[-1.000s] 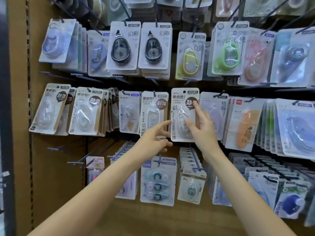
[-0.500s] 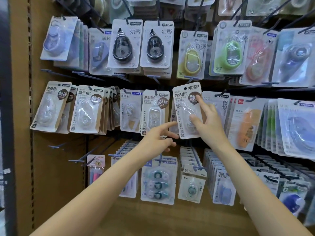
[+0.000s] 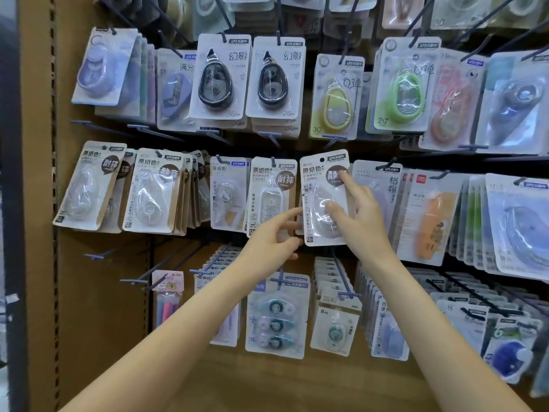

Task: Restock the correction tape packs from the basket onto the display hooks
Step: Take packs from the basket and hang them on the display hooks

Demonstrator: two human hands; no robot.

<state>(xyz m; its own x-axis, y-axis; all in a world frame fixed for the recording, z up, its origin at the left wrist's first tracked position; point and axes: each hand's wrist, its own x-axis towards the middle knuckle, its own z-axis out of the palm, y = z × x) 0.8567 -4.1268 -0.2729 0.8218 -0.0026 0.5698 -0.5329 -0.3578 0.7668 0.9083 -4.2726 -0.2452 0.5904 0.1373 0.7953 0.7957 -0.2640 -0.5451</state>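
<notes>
I am standing in a stationery shop; a brown display board point(image 3: 98, 292) in front of me carries rows of metal hooks point(image 3: 98, 255); blister-carded correction tape packs point(image 3: 270, 81) hang from them in tidy stacks, many copies of each kind; printed brand cards and length marks such as 30m face outward, as goods for sale do.

The pack point(image 3: 324, 197) pinched in the right fingers point(image 3: 334, 209) reads "原纸色" and "静音". Just left of them, a hanging pack point(image 3: 271, 194) reads "原纸色", "耐摔", "T-90981". Above, two black-tape packs point(image 3: 221, 77) read "幻影", "30m" and "20m".
</notes>
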